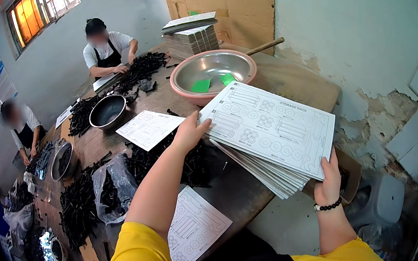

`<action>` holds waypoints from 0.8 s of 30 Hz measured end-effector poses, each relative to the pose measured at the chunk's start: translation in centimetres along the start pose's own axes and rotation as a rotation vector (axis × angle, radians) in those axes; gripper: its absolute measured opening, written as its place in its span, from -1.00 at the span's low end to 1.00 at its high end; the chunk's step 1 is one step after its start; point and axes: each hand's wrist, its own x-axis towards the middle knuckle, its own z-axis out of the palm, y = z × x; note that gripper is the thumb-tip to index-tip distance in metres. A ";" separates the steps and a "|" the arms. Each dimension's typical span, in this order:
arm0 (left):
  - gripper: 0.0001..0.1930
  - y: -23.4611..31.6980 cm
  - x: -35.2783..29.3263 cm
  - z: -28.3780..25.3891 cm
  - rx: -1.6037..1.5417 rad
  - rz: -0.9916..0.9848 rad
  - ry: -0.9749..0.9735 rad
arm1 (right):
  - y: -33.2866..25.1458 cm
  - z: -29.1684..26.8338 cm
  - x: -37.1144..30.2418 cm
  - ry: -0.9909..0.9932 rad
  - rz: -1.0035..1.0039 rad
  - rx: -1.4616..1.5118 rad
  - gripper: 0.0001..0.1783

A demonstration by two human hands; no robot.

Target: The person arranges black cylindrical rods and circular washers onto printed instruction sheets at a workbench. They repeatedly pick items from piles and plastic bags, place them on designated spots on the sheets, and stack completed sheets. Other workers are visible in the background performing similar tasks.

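Observation:
My left hand is closed on the left edge of a white printed card with line drawings of bolts, nuts, washers and wrenches. At its right corner, my right hand grips the same card, thumb on top. Under it sits a fanned pile of similar cards at the table's corner; how many cards my hands hold together I cannot tell. One more printed card lies below my left forearm, and another card rests on black bolts beyond it.
A pink-rimmed metal basin with green pieces stands ahead, near a tied card stack. Black bolts, a plastic bag and a dark bowl cover the left. Two people work farther off. A grey plastic container stands right.

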 end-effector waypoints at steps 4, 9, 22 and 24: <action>-0.41 0.9 -0.3 -0.9 -0.053 -0.158 -0.037 | -0.3 -0.3 0.1 -0.040 0.008 0.000 -0.42; -0.41 2.2 -3.5 -2.2 -0.211 -0.325 -0.073 | -0.5 -1.1 0.1 0.013 0.043 -0.028 -0.40; -0.43 2.7 -7.8 -2.5 -0.633 -0.530 -0.202 | -2.0 -3.5 1.2 -0.143 0.015 -0.241 -0.38; -0.48 2.9 -8.0 -2.6 -0.622 -0.489 -0.270 | -2.5 -3.8 1.6 -0.170 -0.005 -0.289 -0.38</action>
